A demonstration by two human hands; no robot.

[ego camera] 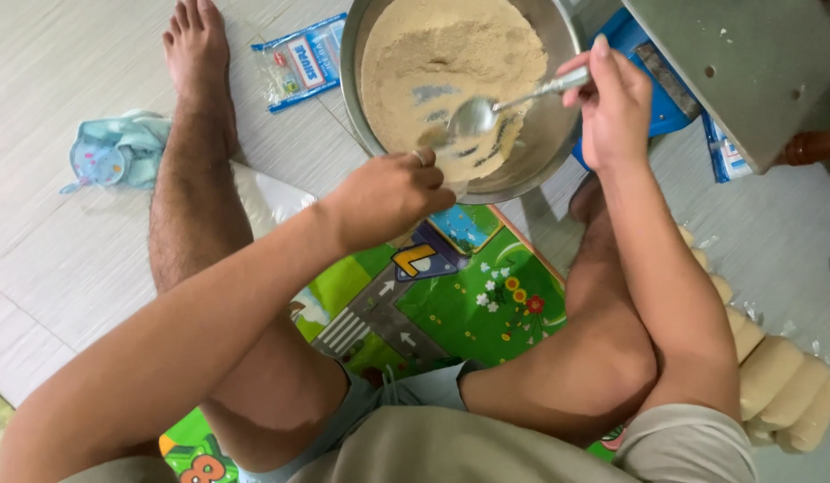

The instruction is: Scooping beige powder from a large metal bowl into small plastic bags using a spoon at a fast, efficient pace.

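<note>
Seated on tile floor (66, 241) over play mat (486, 304), with bowl (558, 134) of tan powder (451, 54) straight ahead, between the knees. Left hand (388, 197) nearer, curled narrow at the near rim, fingers (437, 199) hiding whatever sits under them. Right hand (612, 107) pinching spoon (486, 109), handle lying right-to-left, tip low in powder beside left hand.

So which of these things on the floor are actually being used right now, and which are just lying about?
In use:
- metal bowl of tan powder
- spoon, held by the right hand
- left hand, fingers at the bowl's near rim

Lying about:
- small plastic packet
- light blue cloth
- colourful play mat
- wrapped pale rolls
</note>
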